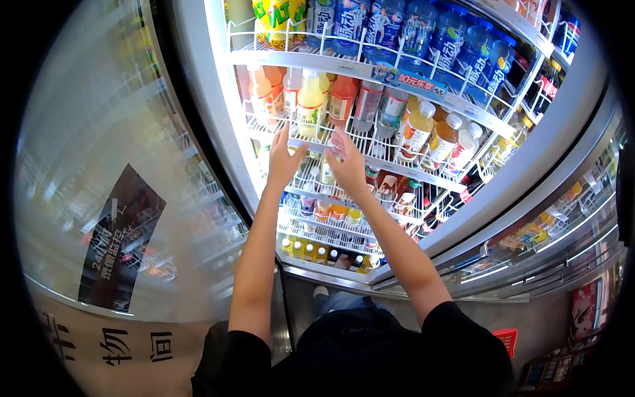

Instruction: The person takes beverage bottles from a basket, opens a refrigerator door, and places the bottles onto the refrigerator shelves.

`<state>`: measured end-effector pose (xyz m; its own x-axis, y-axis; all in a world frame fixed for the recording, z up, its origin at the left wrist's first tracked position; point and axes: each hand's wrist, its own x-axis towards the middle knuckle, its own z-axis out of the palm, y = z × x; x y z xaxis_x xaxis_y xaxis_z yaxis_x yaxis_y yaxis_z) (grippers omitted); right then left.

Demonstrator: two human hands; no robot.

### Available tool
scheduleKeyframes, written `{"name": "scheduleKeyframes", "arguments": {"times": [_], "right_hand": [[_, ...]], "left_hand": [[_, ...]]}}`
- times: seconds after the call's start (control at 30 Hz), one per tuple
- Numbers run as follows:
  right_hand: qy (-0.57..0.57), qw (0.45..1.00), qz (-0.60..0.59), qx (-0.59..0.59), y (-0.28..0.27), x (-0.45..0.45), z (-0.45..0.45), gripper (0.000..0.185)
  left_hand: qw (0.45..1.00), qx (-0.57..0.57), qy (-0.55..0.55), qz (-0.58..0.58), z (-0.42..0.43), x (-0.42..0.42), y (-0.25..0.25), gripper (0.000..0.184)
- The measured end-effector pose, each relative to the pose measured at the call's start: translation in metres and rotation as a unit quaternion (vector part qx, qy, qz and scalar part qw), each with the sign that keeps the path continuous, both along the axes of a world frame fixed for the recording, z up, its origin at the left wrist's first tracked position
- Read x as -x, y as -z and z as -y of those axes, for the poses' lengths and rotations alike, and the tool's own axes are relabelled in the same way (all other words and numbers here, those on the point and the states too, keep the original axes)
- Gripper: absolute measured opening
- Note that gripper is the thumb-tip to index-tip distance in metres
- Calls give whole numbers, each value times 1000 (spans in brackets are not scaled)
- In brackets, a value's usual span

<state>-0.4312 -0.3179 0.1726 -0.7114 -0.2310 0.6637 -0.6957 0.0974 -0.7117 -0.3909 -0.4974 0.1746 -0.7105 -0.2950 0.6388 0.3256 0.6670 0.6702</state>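
Observation:
Both of my arms reach into a lit drinks fridge. My left hand (284, 160) is open, fingers stretched toward the shelf and thumb apart, just below a pale yellow-green bottle (309, 106). To its right, my right hand (345, 160) is open too, with slightly curled fingers and nothing visible in them. Between and above the hands the yellow-green bottle stands upright at the front of its wire shelf. Beside it are an orange-red bottle (342, 99) and a clear bottle (367, 106). I see no contact between either hand and a bottle.
Blue drink bottles (418, 30) line the shelf above, behind a white wire rail. Amber bottles (442, 140) stand farther right. Lower shelves hold more drinks. An open glass door (119, 145) is at left; a red basket (506, 341) sits on the floor at right.

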Motion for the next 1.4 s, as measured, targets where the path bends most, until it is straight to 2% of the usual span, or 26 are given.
{"name": "scheduleKeyframes", "arguments": {"times": [0.07,0.1,0.27,0.4,0.47,0.57,0.63,0.77,0.93,1.07,1.2,1.23,1.4], "right_hand": [[-17,999,43,18,5,-8,-9,60],[-21,996,73,49,5,-22,-27,61],[-35,988,115,98,8,-52,-77,62],[23,992,107,69,13,-99,-144,65],[22,989,111,92,12,-110,-156,66],[40,990,132,26,12,-147,-189,69],[38,990,130,38,17,-165,-207,68],[58,989,135,29,19,-201,-248,67],[63,984,155,61,32,-243,-314,63],[101,977,167,83,45,-278,-380,60],[147,956,205,147,61,-322,-449,54],[173,961,163,140,66,-332,-464,54],[265,944,146,134,83,-384,-543,54]], "left_hand": [[996,-71,54,31,-9,-11,-2,78],[982,-132,120,60,-25,-27,-5,77],[966,-166,187,66,-71,-66,-15,73],[939,-216,249,96,-121,-100,2,69],[933,-228,255,109,-132,-110,7,68],[923,-238,286,101,-161,-127,33,64],[913,-248,292,139,-184,-149,30,62],[912,-249,301,128,-217,-168,48,62],[911,-244,307,129,-265,-191,45,62],[903,-246,322,140,-320,-213,49,54],[870,-281,360,186,-393,-245,57,46],[861,-294,367,195,-410,-252,64,45],[826,-312,410,228,-484,-268,102,42]]}}
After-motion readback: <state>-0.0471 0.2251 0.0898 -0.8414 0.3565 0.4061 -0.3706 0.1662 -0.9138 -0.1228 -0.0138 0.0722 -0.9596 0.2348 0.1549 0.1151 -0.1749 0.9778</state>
